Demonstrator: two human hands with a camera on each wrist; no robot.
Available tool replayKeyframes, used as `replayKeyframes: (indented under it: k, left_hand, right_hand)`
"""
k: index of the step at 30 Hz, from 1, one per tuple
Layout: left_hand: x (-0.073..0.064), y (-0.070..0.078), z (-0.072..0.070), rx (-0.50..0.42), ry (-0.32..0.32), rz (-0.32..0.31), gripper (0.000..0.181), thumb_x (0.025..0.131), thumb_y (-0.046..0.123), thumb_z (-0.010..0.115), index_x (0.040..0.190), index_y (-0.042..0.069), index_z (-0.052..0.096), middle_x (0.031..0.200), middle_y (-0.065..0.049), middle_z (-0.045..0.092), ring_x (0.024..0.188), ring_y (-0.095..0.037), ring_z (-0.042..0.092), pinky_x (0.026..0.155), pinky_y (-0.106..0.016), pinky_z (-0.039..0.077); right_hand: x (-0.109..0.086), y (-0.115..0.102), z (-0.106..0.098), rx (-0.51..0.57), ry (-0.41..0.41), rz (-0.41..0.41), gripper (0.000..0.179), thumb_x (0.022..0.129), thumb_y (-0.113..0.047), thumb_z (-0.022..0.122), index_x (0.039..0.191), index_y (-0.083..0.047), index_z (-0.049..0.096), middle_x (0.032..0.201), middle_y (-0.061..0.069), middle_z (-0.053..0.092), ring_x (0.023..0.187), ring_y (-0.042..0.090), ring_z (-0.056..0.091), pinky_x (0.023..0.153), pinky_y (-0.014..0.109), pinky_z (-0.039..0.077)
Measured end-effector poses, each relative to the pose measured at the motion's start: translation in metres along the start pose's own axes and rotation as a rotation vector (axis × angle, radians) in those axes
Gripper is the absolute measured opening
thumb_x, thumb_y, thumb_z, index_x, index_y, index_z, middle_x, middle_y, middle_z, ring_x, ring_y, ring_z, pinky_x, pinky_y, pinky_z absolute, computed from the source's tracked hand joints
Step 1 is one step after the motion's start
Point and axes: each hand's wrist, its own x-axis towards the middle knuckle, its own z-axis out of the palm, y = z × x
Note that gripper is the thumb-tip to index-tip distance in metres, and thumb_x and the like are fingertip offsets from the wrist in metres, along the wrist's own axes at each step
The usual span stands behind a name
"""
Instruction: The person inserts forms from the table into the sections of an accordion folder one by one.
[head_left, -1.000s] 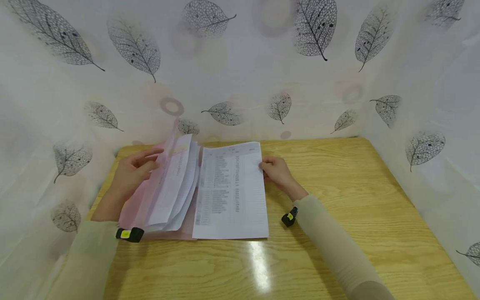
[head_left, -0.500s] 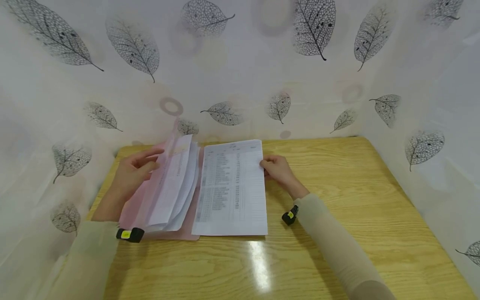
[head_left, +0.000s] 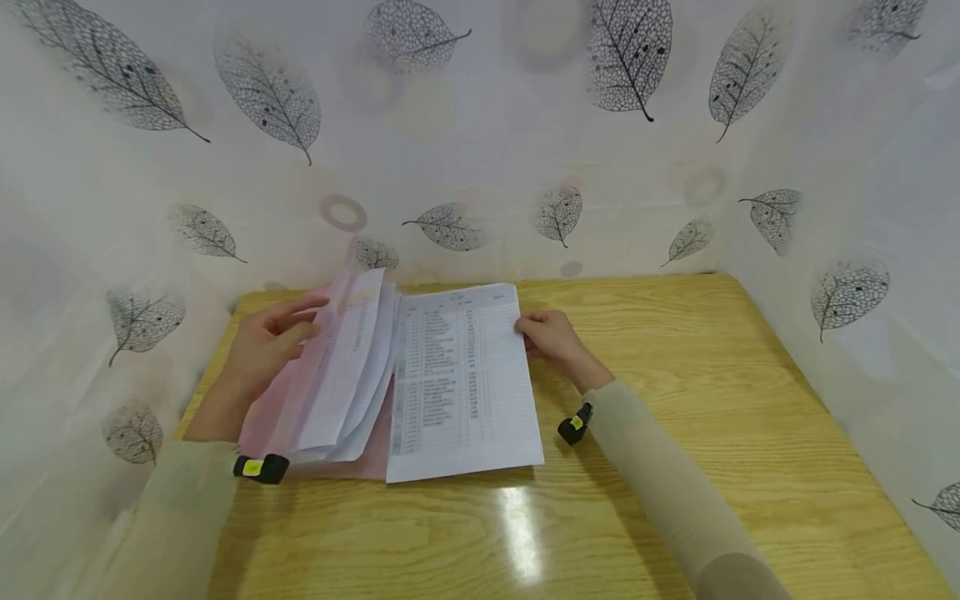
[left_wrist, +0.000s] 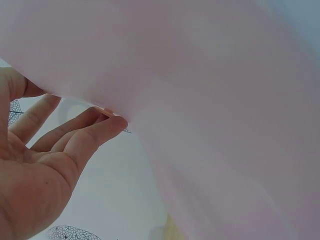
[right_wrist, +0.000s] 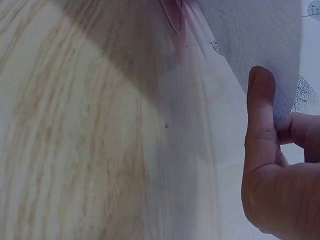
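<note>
A pink translucent folder (head_left: 272, 410) lies spread at the left of the table, with several white sheets (head_left: 347, 367) fanned up inside it. At the raised pink cover, my left hand (head_left: 262, 346) pinches the edge; the left wrist view has the cover (left_wrist: 210, 100) filling most of the picture beside the fingers (left_wrist: 95, 140). Just right of those sheets, a printed sheet (head_left: 468, 383) with a table of text is held by its right edge. My right hand (head_left: 553, 340) grips it between thumb and fingers, and in the right wrist view the sheet (right_wrist: 260, 35) is seen from its underside.
The wood-grain table (head_left: 675, 375) extends to the right and in front. White curtain (head_left: 495, 150) with dark leaf prints closes in the back and both sides. Each wrist wears a black band device (head_left: 576, 423).
The printed sheet first shifts slightly away, then comes back nearer and tilts, its lower right corner swinging out to the right. My right hand moves a little with it; the left stays put.
</note>
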Motion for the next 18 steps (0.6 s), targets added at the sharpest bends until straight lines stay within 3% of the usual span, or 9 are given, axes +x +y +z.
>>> replayKeyframes:
  k: [5, 13, 18]
  left_hand:
    - [0.001, -0.001, 0.000, -0.012, 0.002, 0.008, 0.040, 0.104, 0.015, 0.064, 0.144, 0.009, 0.065, 0.119, 0.029, 0.066, 0.107, 0.011, 0.064, 0.079, -0.018, 0.058]
    - [0.001, -0.001, -0.002, -0.022, -0.006, 0.001, 0.040, 0.105, 0.014, 0.062, 0.145, 0.009, 0.064, 0.119, 0.028, 0.066, 0.105, 0.009, 0.066, 0.079, -0.017, 0.057]
    - [0.001, -0.001, -0.002, -0.032, -0.009, 0.009, 0.040, 0.106, 0.012, 0.060, 0.145, 0.008, 0.063, 0.117, 0.028, 0.068, 0.106, 0.010, 0.066, 0.080, -0.016, 0.057]
  right_hand:
    - [0.003, 0.000, -0.001, 0.026, 0.020, 0.021, 0.028, 0.099, -0.010, 0.059, 0.117, 0.009, 0.068, 0.074, -0.003, 0.070, 0.065, 0.006, 0.064, 0.061, 0.022, 0.053]
    - [0.006, 0.001, -0.006, 0.087, 0.032, 0.060, 0.030, 0.099, -0.009, 0.058, 0.119, 0.011, 0.067, 0.075, -0.004, 0.070, 0.068, 0.006, 0.068, 0.063, 0.021, 0.057]
    - [0.008, 0.000, -0.010, 0.092, 0.043, 0.085, 0.024, 0.097, -0.009, 0.060, 0.110, 0.009, 0.069, 0.072, -0.004, 0.069, 0.067, 0.007, 0.067, 0.063, 0.021, 0.057]
